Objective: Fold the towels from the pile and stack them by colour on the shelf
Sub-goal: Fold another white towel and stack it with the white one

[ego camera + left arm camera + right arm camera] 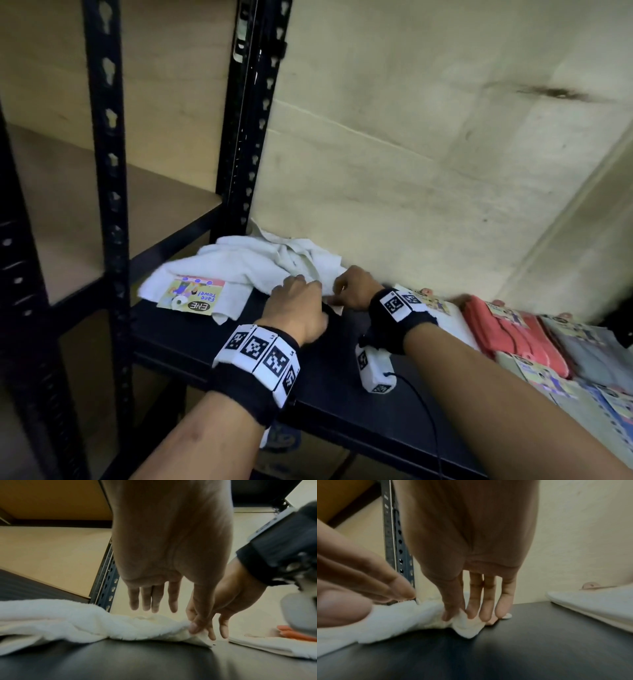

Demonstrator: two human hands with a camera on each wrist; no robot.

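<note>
A crumpled white towel [239, 267] with a printed card label [193, 296] lies on the black shelf board [205, 346], against the wall. My left hand [299, 303] is at its near right edge. Its fingers [151, 601] hang straight just above the cloth and the thumb touches the towel's corner [171, 630]. Right beside it, my right hand [351, 291] pinches that same corner [465, 626] between thumb and forefinger, the other fingers [488, 605] pointing down to the board.
A folded white towel [445, 318] lies just right of my right wrist, then a coral stack [507, 329] and pale blue-grey towels [589, 346] with card labels. Black slotted uprights [106, 171] stand to the left. The wall [411, 171] closes the back.
</note>
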